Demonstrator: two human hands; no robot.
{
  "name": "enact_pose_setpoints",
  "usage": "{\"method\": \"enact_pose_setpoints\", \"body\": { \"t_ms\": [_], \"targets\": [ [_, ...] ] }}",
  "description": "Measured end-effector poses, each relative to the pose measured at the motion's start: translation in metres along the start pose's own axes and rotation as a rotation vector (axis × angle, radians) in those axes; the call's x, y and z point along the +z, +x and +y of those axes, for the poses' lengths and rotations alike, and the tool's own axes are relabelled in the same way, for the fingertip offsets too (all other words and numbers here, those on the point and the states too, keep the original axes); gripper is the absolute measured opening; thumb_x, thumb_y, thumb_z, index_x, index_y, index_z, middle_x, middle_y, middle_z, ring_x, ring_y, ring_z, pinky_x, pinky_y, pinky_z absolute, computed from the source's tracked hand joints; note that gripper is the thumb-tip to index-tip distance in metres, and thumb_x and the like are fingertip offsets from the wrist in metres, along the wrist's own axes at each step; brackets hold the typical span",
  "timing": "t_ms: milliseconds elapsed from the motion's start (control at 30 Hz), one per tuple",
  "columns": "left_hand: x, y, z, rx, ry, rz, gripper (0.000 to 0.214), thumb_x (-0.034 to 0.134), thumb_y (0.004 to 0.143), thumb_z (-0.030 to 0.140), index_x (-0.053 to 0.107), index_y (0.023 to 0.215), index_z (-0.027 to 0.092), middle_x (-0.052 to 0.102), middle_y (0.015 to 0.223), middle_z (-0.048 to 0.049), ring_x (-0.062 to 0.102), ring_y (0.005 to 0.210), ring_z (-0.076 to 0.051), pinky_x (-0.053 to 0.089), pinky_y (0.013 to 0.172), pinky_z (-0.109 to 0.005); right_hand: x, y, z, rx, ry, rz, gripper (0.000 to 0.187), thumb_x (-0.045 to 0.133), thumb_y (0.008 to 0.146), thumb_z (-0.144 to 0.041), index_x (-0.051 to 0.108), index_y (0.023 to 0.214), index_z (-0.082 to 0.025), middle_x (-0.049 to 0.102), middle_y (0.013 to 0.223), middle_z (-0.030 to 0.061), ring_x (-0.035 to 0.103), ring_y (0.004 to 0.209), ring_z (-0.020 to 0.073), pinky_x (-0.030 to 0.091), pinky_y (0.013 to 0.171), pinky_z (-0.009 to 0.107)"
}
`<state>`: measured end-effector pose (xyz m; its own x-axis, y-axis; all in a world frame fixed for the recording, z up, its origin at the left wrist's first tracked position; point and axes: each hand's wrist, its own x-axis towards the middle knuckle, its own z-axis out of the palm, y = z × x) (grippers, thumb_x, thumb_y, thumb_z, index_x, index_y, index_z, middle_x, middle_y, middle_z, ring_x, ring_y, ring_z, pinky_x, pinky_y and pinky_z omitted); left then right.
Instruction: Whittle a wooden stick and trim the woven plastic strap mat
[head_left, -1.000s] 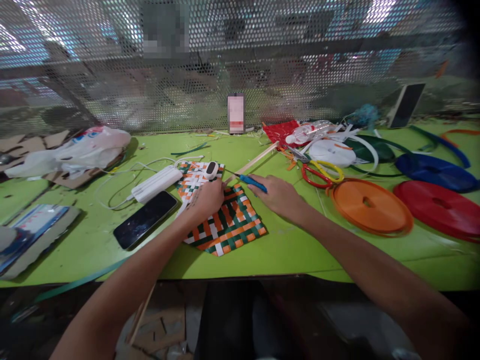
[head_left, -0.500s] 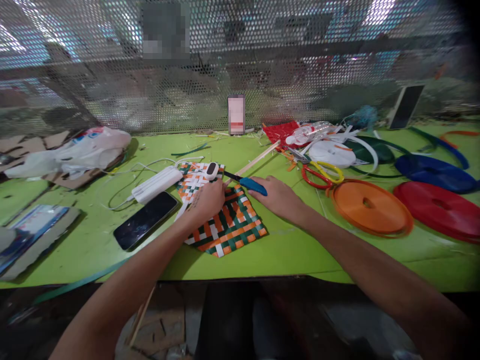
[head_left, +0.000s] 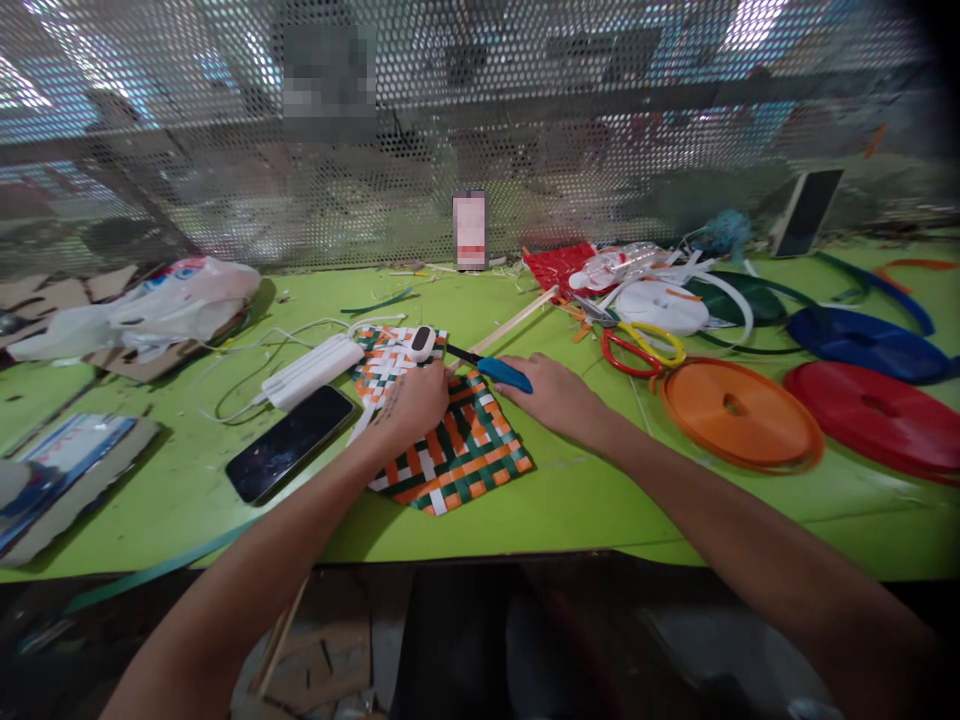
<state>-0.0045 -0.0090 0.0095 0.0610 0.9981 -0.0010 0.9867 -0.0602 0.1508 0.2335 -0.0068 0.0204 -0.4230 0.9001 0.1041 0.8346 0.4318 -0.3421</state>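
Note:
My right hand is closed on the blue-handled knife; its dark blade points left, towards my other hand. My left hand is closed at the near end of a thin wooden stick, resting over the woven mat of orange, green and white strips. The blade lies against or across the stick near my left fingers; exact contact is too small to make out. A small white device with a dark screen sits just beyond my left hand.
Left of the mat lie a black phone and a white power bank with a cable. To the right are scissors and strip rolls in orange, red and blue. A perforated metal screen stands behind.
The view has shifted very slightly. Both hands, the knife and the stick keep nearly the same positions.

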Motion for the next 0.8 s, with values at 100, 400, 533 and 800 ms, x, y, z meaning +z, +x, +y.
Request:
{"method": "enact_pose_setpoints", "body": {
  "t_ms": [100, 400, 533, 800],
  "targets": [
    [0.000, -0.001, 0.000, 0.018, 0.004, 0.009, 0.047, 0.026, 0.108, 0.041, 0.066, 0.106, 0.017, 0.072, 0.090, -0.0185, 0.071, 0.078, -0.033, 0.046, 0.065, -0.038, -0.001, 0.000, 0.000, 0.006, -0.004, -0.011, 0.044, 0.054, 0.105, -0.049, 0.064, 0.142, -0.028, 0.072, 0.117, 0.0119, 0.068, 0.099, 0.0279, 0.048, 0.082, 0.033],
    [-0.005, -0.003, 0.003, 0.012, 0.005, -0.008, 0.047, 0.026, 0.108, 0.041, 0.066, 0.107, 0.017, 0.073, 0.093, -0.0192, 0.071, 0.079, -0.032, 0.047, 0.067, -0.038, 0.001, -0.001, 0.000, -0.005, 0.002, -0.015, 0.044, 0.050, 0.106, -0.050, 0.062, 0.140, -0.024, 0.069, 0.122, 0.0130, 0.066, 0.104, 0.0280, 0.047, 0.084, 0.034],
    [-0.007, -0.003, 0.006, -0.010, 0.030, -0.041, 0.046, 0.026, 0.107, 0.040, 0.067, 0.108, 0.017, 0.073, 0.094, -0.0198, 0.072, 0.082, -0.033, 0.049, 0.069, -0.038, -0.017, 0.005, 0.007, 0.062, 0.060, -0.162, 0.038, 0.049, 0.106, -0.050, 0.066, 0.115, -0.017, 0.072, 0.112, 0.0139, 0.066, 0.096, 0.0266, 0.045, 0.078, 0.032],
    [-0.009, -0.001, 0.007, -0.020, 0.062, -0.065, 0.050, 0.024, 0.107, 0.041, 0.066, 0.116, 0.017, 0.073, 0.100, -0.0215, 0.073, 0.091, -0.038, 0.051, 0.075, -0.043, -0.080, -0.045, 0.081, 0.253, 0.192, -0.544, 0.051, 0.047, 0.101, -0.066, 0.066, 0.091, -0.019, 0.070, 0.086, 0.0101, 0.066, 0.078, 0.0228, 0.047, 0.071, 0.032]
  ]
}}
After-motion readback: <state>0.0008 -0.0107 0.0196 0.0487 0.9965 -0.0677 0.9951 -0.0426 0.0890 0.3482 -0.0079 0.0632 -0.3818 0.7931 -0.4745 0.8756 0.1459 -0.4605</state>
